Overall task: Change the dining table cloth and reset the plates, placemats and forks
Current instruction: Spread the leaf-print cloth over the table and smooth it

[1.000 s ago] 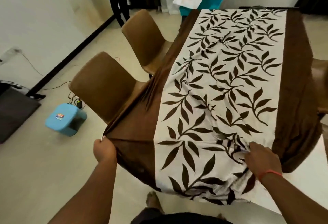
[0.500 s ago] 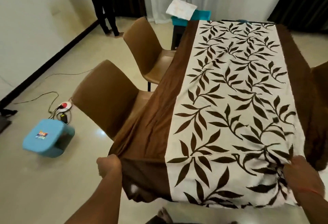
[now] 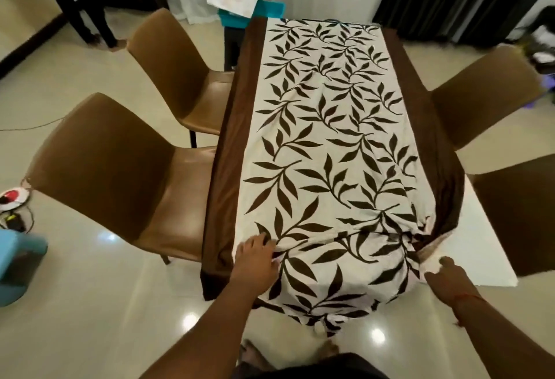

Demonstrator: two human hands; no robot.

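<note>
A cream tablecloth [image 3: 324, 150] with dark leaf print and brown side bands lies along the dining table. Its near end hangs over the front edge. At the near right corner the cloth is bunched and folded back, baring the white tabletop [image 3: 480, 246]. My left hand [image 3: 255, 261] rests flat on the cloth at the near left, fingers spread over a small fold. My right hand [image 3: 447, 273] sits at the bunched right corner, fingers loose, touching the turned-up edge. No plates, placemats or forks are in view.
Two brown chairs [image 3: 120, 168] stand along the left side and two more [image 3: 486, 99] along the right. A teal bin [image 3: 255, 12] with a white cloth on it sits beyond the far end. A blue stool [image 3: 15, 264] and a power strip [image 3: 13, 197] lie on the floor left. A person's legs [image 3: 87, 3] stand far left.
Both hands have let go of the cloth's near edge. The left hand moved right onto the printed panel. The cloth now lies straighter along the table, and the view has swung to face it squarely.
</note>
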